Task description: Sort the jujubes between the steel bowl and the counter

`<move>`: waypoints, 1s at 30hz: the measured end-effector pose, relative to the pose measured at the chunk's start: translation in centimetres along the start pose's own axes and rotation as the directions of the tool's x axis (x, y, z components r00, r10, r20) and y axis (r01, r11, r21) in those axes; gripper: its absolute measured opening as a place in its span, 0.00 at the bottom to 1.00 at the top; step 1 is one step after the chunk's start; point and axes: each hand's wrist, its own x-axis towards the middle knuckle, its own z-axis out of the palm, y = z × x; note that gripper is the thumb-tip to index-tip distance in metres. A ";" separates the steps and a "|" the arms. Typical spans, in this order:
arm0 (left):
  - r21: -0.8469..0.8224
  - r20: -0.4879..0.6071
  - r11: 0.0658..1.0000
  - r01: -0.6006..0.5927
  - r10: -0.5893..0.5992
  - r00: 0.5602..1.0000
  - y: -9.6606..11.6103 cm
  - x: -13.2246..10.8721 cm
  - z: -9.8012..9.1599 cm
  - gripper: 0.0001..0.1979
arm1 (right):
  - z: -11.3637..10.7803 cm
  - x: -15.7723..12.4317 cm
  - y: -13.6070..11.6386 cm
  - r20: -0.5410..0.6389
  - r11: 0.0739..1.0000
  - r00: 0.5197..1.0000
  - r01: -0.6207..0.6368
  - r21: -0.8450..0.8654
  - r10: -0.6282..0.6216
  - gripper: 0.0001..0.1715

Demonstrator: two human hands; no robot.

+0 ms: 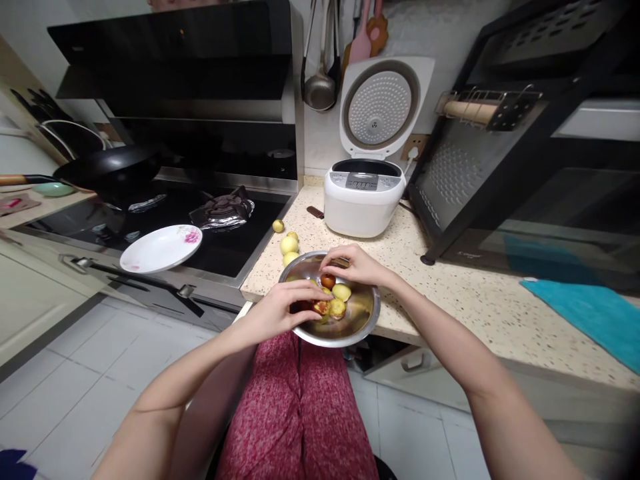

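Observation:
A steel bowl (367,320) sits at the counter's front edge, holding several small round fruits. They look like jujubes, some pale yellow-green (342,292), some patched with brown. Over the bowl's left side curves my left hand (280,307), its thumb and fingers around a yellow-and-red fruit (321,307). My right hand (357,265) reaches in from the far right rim, with bent fingertips on a red-brown fruit (328,281). Part of the bowl's contents is hidden beneath both hands. Beyond the left rim, more yellow-green fruits (289,245) lie on the counter.
Behind the bowl stands a white rice cooker (363,210) with its lid up. A white plate (160,250) rests at the stove's front edge, and a black wok (107,170) stands behind it. At right are a black rack (450,180) and a teal cloth (585,313).

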 end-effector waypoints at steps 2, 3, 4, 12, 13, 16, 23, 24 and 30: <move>-0.010 0.000 1.000 0.006 -0.006 1.000 0.0 0.0 0.1 0.18 | 0.0 0.0 0.0 0.003 1.000 1.000 0.000 0.000 0.000 0.10; -0.015 -0.003 1.000 0.008 -0.008 1.000 0.0 0.0 0.1 0.18 | 0.0 0.0 0.0 0.004 1.000 1.000 0.001 0.001 -0.001 0.10; -0.018 -0.005 1.000 0.010 -0.010 1.000 -0.1 0.0 0.1 0.17 | 0.0 0.0 0.0 0.006 1.000 1.000 0.002 0.003 -0.002 0.10; -0.016 -0.003 0.999 0.046 -0.046 0.999 -0.5 -0.3 0.4 0.12 | 0.0 0.0 -0.2 0.003 1.000 1.000 0.005 0.011 -0.005 0.10; -0.016 -0.008 0.999 0.038 -0.038 0.999 -0.5 -0.3 0.4 0.12 | 0.0 0.0 -0.1 0.003 1.000 1.000 0.006 0.008 -0.006 0.10; -0.012 -0.064 1.000 -0.002 0.001 0.998 -0.4 -0.2 0.5 0.11 | 0.0 0.0 -0.1 0.001 1.000 1.000 0.015 -0.002 -0.015 0.10; 0.003 -0.358 1.000 0.010 -0.008 0.934 -3.1 0.8 -0.2 0.09 | 0.0 0.0 -0.2 -0.005 1.000 1.000 0.030 0.004 -0.030 0.10; 0.008 -0.415 1.000 0.029 -0.023 0.910 -4.0 1.0 -0.5 0.09 | 0.0 0.0 -0.2 0.000 1.000 1.000 0.028 0.004 -0.028 0.10; 0.081 -0.667 0.983 0.166 -0.070 0.742 -9.5 3.0 -3.6 0.12 | 0.0 0.0 -0.4 0.009 1.000 1.000 0.017 -0.001 -0.017 0.10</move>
